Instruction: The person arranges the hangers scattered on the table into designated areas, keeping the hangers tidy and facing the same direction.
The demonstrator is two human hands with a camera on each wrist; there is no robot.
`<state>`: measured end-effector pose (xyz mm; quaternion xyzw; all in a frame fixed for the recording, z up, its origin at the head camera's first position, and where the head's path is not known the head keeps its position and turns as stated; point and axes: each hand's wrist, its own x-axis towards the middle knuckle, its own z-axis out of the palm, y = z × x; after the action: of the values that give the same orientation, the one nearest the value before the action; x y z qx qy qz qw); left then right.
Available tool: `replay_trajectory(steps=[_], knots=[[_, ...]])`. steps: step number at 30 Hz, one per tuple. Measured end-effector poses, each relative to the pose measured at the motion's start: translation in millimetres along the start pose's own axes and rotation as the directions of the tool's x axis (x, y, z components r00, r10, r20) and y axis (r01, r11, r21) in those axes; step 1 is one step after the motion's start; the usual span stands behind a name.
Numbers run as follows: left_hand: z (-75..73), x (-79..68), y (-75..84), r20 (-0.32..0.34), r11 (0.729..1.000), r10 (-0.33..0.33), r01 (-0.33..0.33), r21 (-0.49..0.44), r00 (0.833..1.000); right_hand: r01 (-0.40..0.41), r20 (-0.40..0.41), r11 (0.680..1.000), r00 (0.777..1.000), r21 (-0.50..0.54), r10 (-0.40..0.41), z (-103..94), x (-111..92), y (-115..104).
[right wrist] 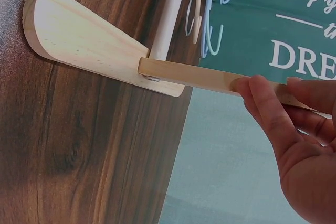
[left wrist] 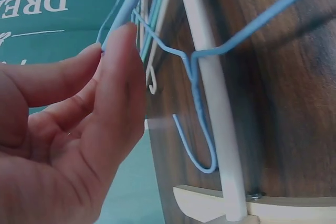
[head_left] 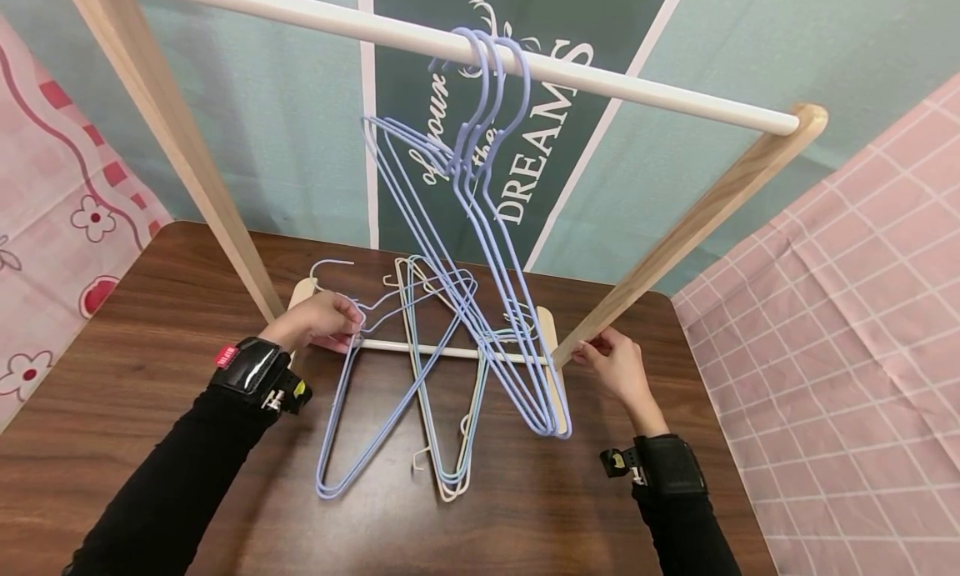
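Observation:
My left hand (head_left: pixel 326 318) pinches the wire of a light blue hanger (head_left: pixel 337 409) between thumb and fingers, by the left end of the rack's lower white bar (head_left: pixel 450 352). In the left wrist view another blue hanger (left wrist: pixel 197 93) lies against that bar, hook toward the wooden foot. With fingertips and thumb, my right hand (head_left: pixel 615 368) grips the rack's right wooden post (right wrist: pixel 194 75) near its base. Several blue hangers (head_left: pixel 465 147) hang from the top bar (head_left: pixel 300 9). White and pale blue hangers (head_left: pixel 428 409) stand mid-rack, partly overlapped by others.
The rack stands on a brown wooden table (head_left: pixel 540 509). Its left post (head_left: pixel 172 134) rises behind my left hand. A teal and green cloth with lettering (head_left: pixel 277 142) hangs behind, and pink cloths (head_left: pixel 847 351) flank both sides.

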<state>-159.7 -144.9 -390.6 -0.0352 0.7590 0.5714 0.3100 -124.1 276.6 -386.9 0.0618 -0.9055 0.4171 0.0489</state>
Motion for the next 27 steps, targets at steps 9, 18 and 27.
replay_trajectory(steps=[9, 18, 27], knots=[[0.6, -3.8, 6.8, 0.05, 0.999, 0.039, -0.038, -0.016, 0.998, -0.006, -0.003, 1.0, 1.0, 0.0, 0.006, 0.0, 0, -2], [-3.6, -14.4, 16.9, 0.061, 0.997, 0.079, -0.08, 0.015, 0.995, -0.002, -0.007, 1.0, 1.0, -0.008, 0.002, -0.1, 0, -1], [-7.6, -25.1, 28.0, 0.044, 0.995, 0.102, -0.103, 0.012, 0.994, -0.01, -0.016, 1.0, 1.0, -0.012, 0.01, 0.0, 1, 0]])
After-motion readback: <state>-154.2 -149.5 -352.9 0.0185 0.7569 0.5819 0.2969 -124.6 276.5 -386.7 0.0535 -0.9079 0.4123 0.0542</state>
